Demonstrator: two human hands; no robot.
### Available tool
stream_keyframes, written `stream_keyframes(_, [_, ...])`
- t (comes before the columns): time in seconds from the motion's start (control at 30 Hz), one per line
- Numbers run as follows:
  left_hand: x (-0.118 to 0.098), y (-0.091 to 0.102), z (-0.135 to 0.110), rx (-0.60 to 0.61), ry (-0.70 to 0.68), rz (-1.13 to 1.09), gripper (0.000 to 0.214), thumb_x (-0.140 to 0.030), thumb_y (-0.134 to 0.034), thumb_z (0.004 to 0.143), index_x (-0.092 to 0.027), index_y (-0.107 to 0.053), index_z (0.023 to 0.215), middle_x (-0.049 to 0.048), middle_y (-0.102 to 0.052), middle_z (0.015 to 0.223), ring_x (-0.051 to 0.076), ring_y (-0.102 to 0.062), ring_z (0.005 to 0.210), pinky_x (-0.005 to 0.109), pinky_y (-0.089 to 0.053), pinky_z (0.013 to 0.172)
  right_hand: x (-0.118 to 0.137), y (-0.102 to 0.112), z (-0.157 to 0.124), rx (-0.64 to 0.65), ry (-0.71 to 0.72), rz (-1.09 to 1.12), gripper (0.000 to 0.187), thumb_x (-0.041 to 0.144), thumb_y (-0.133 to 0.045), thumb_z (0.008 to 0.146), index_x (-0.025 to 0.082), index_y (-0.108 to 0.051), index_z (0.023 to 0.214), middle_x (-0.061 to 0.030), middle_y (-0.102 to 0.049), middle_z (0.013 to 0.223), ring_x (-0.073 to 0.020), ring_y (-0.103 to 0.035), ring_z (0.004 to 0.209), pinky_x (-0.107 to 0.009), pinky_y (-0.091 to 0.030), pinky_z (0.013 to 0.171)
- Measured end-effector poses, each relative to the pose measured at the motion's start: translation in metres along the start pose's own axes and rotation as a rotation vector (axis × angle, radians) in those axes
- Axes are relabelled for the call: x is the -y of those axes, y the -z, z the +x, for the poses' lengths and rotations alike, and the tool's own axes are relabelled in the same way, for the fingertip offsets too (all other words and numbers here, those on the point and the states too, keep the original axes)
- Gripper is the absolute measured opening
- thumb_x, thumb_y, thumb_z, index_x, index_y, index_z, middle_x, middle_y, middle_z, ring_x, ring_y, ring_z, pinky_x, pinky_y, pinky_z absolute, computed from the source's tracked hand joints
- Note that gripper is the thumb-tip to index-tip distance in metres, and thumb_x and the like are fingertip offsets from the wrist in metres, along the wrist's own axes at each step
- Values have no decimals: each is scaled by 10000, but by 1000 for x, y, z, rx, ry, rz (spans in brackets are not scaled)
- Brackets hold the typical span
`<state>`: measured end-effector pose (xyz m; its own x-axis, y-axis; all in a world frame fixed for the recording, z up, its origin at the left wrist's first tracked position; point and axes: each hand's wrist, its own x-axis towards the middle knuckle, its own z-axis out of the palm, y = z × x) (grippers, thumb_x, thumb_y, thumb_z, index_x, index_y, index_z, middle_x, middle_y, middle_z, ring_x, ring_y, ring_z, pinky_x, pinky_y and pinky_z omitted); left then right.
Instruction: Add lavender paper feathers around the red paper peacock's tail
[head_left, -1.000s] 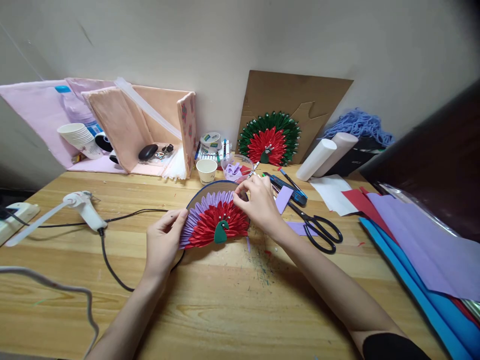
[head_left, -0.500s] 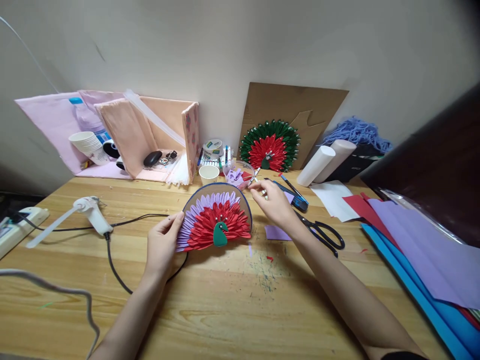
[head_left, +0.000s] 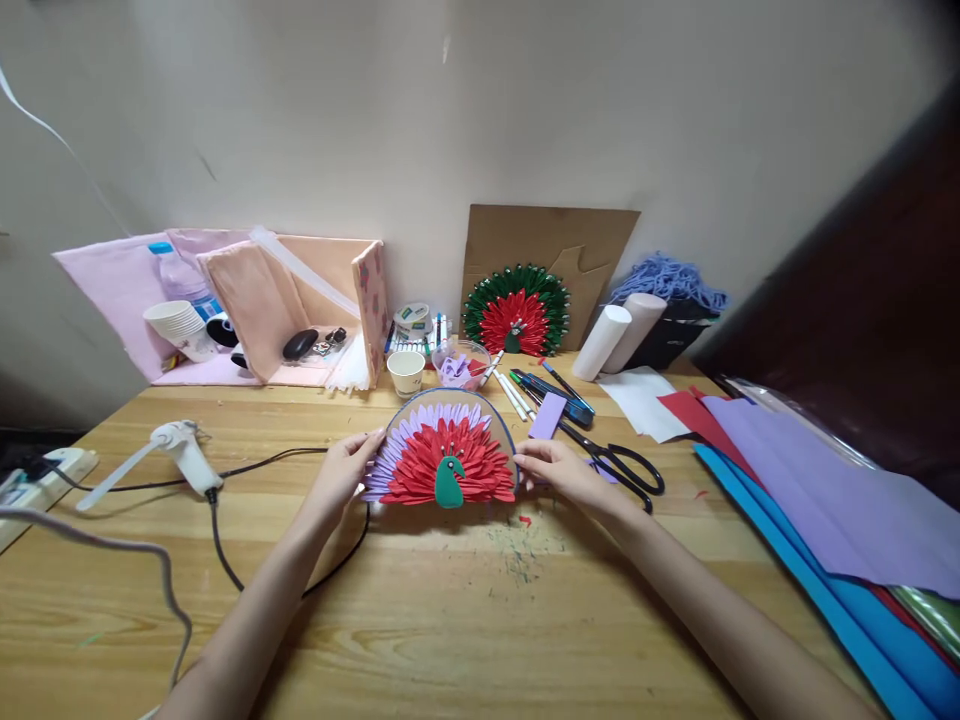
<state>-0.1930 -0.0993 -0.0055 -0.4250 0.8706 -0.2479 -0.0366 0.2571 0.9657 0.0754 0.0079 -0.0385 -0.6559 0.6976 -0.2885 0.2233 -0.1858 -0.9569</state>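
A paper peacock [head_left: 450,455] with red and purple feathers and a green body is tilted up off the table on its half-round cardboard backing. My left hand [head_left: 349,468] pinches its left edge, where the purple feathers reach the rim. At the opposite edge, my right hand [head_left: 551,470] has its fingers closed on the cardboard beside the red feathers. Purple feathers cover the left and top of the fan, while bare cardboard shows at the upper right. Black-handled scissors [head_left: 626,468] and a purple paper piece [head_left: 548,415] lie beyond my right hand.
A glue gun [head_left: 184,455] with its cord lies at left. Behind stand a paper cup [head_left: 406,372], a bowl of purple scraps [head_left: 459,368] and a green-and-red peacock [head_left: 517,318] on cardboard [head_left: 555,235]. Coloured sheets [head_left: 810,480] are stacked at right.
My right hand has come down from near the scrap bowl to the peacock's right edge and taken hold of it. The view has shifted slightly.
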Motion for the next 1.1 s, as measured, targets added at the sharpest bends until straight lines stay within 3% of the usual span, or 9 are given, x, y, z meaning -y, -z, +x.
stream_keyframes(0.2, [5, -3, 27, 31, -29, 188, 441, -551, -634, 525, -124, -571, 616, -48, -435, 462, 70, -327, 407, 195, -215, 422, -12, 9, -1, -152, 43, -49, 299, 367, -583, 753, 143, -607, 950, -56, -653, 807, -123, -611, 655, -250, -496, 618])
stream_keyframes(0.33, [17, 2, 44, -47, -65, 290, 397, -521, -596, 590, -125, -568, 569, 8, -504, 508, 129, -431, 491, 225, -298, 480, -14, 37, -18, -371, 200, -470, 212, 299, -540, 785, 175, -634, 930, -69, -656, 908, -174, -611, 778, -315, -486, 716])
stream_keyframes(0.4, [19, -2, 45, -200, -185, 403, 371, -485, -546, 668, -121, -613, 648, 60, -565, 610, 194, -511, 628, 271, -373, 577, -16, 53, -28, -435, 216, -689, 172, 264, -546, 777, 177, -641, 891, -62, -645, 884, -184, -595, 777, -332, -470, 730])
stream_keyframes(0.5, [17, -28, 33, -471, -566, 693, 333, -373, -464, 780, -123, -623, 931, 141, -575, 945, 282, -495, 952, 379, -370, 820, -20, 69, -37, -437, 243, -887, 197, 219, -586, 746, 174, -632, 933, -66, -622, 933, -208, -563, 866, -356, -443, 786])
stream_keyframes(0.53, [15, -42, 27, -458, -663, 767, 324, -342, -443, 802, -130, -604, 988, 149, -551, 1010, 288, -475, 995, 401, -351, 861, -21, 71, -38, -425, 266, -932, 210, 212, -595, 743, 175, -629, 947, -67, -617, 951, -218, -544, 908, -365, -431, 807])
stream_keyframes(0.7, [17, -130, 13, 224, -761, 860, 237, -331, -465, 830, -163, -604, 921, 102, -583, 929, 235, -518, 926, 351, -397, 812, -25, 73, -34, -375, 371, -985, 111, 191, -583, 775, 176, -635, 872, -58, -604, 877, -210, -498, 920, -359, -415, 804])
stream_keyframes(0.83, [16, -178, 22, 457, -756, 858, 407, -413, -676, 656, -164, -601, 969, 100, -613, 963, 256, -533, 927, 327, -392, 765, -24, 76, -33, -390, 449, -909, 70, 160, -567, 792, 178, -631, 771, -37, -605, 794, -185, -505, 859, -331, -411, 774])
stream_keyframes(0.93, [5, -190, 30, 578, -689, 761, 358, -478, -582, 721, -168, -631, 894, 77, -645, 872, 215, -564, 805, 286, -386, 686, -21, 74, -33, -456, 518, -867, 89, 134, -562, 794, 178, -631, 760, -32, -613, 792, -180, -509, 856, -323, -407, 776])
stream_keyframes(1.1, [-17, -182, 40, 641, -539, 637, 373, -442, -462, 786, -137, -630, 654, 17, -575, 588, 134, -469, 552, 234, -296, 522, -13, 66, -37, -608, 658, -798, 102, 149, -548, 818, 197, -638, 815, -39, -618, 819, -177, -518, 861, -315, -428, 773])
